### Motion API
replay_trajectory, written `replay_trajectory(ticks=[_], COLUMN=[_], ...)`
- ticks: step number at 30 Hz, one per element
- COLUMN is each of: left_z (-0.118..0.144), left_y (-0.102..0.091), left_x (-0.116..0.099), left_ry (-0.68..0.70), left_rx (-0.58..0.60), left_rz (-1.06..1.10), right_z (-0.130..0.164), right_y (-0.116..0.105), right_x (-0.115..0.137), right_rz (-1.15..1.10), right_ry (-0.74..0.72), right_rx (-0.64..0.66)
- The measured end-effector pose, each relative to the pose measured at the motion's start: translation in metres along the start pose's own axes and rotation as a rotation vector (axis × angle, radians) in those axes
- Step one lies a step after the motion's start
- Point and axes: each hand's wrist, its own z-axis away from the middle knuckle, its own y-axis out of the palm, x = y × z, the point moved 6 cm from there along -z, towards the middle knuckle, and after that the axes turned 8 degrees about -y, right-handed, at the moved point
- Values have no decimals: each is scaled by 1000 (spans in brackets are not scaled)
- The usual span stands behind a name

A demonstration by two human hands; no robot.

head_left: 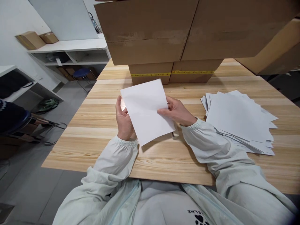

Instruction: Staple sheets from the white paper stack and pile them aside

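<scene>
A white sheet of paper [150, 109] is held tilted above the wooden table, blank on the side facing me. My right hand [179, 111] pinches its right edge, thumb on top and fingers mostly behind. At the left edge, my left hand [124, 123] curls with its thumb up; the other fingers are largely hidden behind the sheet. Below the sheet's lower right corner, a small pale object [175, 134] with a dark edge peeks out, too covered to name. To the right lies an uneven stack of white papers [236, 115].
Large cardboard boxes [150, 34] stand stacked at the back of the wooden table [77, 147], the lower ones bearing yellow tape. Another box [272, 50] is at the far right. White shelving [70, 46] and a blue stool [81, 72] stand beyond the table on the left.
</scene>
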Motion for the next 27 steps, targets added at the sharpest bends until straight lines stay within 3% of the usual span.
replay_trajectory(ticks=[3,5,9,11,18,22,24,27], left_z=[1,3,9,14,21,17,14,13], left_y=[-9,-9,2,6,7,5,1,-5], left_x=[-1,-1,7,8,-3,-4,-6,-14], left_ry=[84,91,-67,-83,159,132,101,166], left_rx=[-113,-112,36,103,243,214,137,40], left_rz=[7,-14,29,41,-234,-269,-186,-173], right_z=[0,1,1,1,5,5,5,10], right_y=[-1,-2,-5,-7,-12,-11,-27,-84], right_x=[-3,-6,-10,-9,2,17,32,56], right_rz=[161,254,267,254,301,424,487,404], right_ry=[-69,-96,-191,-245,-342,-396,-455,-514], right_rx=[-80,-110,-150,-175,-316,-298,-347,-630])
